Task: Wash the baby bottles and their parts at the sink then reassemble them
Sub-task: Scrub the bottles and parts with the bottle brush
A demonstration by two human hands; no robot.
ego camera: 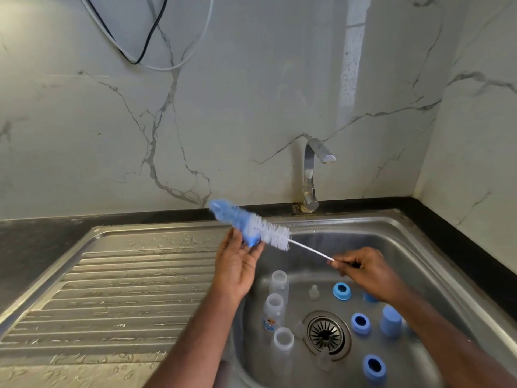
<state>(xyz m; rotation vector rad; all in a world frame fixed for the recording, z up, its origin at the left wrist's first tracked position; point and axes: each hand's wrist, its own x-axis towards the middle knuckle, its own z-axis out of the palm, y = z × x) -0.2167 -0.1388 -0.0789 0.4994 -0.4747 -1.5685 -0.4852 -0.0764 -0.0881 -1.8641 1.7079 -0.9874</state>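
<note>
Left of the sink (pixel 414 242) lies the ribbed steel drainboard (pixel 112 289), its pressed grooves beaded with water, and behind it a dark, matt counter (pixel 33 247) runs along the foot of a pale marble-look wall (pixel 251 93) veined in grey. High on that wall, left of the sink, a black and a white cable (pixel 145 51) hang in loops.

At the sink's left edge the left hand (pixel 237 267) is raised palm up, fingers straight and slightly spread, their tips touching the blue sponge end of the bottle brush (pixel 251 226). The brush slants over the sink's left rim: blurred blue foam head at upper left, white bristles, then a thin twisted wire stem running down to the right.

In the basin's left part three clear plastic bottles (pixel 275 309) stand upright in a row, open-mouthed, the middle one printed with a small label. A clear teat (pixel 314 292) sits just beyond them, and the round slotted drain (pixel 326 333) lies in the basin floor.

Behind the sink's back rim rises a chrome tap (pixel 310 175), spout angled right.

Over the basin's middle the right hand (pixel 361 268) pinches the brush's stem end, fingers curled around it. Beneath it on the basin floor lie blue screw rings (pixel 342 291) and a blue domed cap (pixel 391 322).
</note>
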